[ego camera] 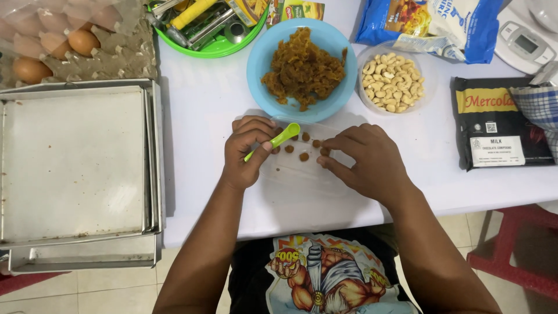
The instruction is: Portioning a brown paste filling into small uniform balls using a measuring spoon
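My left hand (247, 152) holds a small green spoon (280, 139), its bowl pointing right and up over a clear plastic sheet (293, 171) on the white table. Several small brown balls (303, 156) of filling lie on that sheet between my hands. My right hand (363, 163) rests on the sheet's right side, its fingertips pinching one brown ball (324, 151). Just beyond the hands stands a blue bowl (261, 55) heaped with brown shredded filling (302, 67).
A clear bowl of cashews (390, 81) sits right of the blue bowl. Stacked metal baking trays (72, 168) fill the left, an egg carton (70, 40) behind them. A green basket of tools (203, 26), a blue bag (430, 23), a black chocolate pack (494, 125) and a scale (526, 38) line the back and right.
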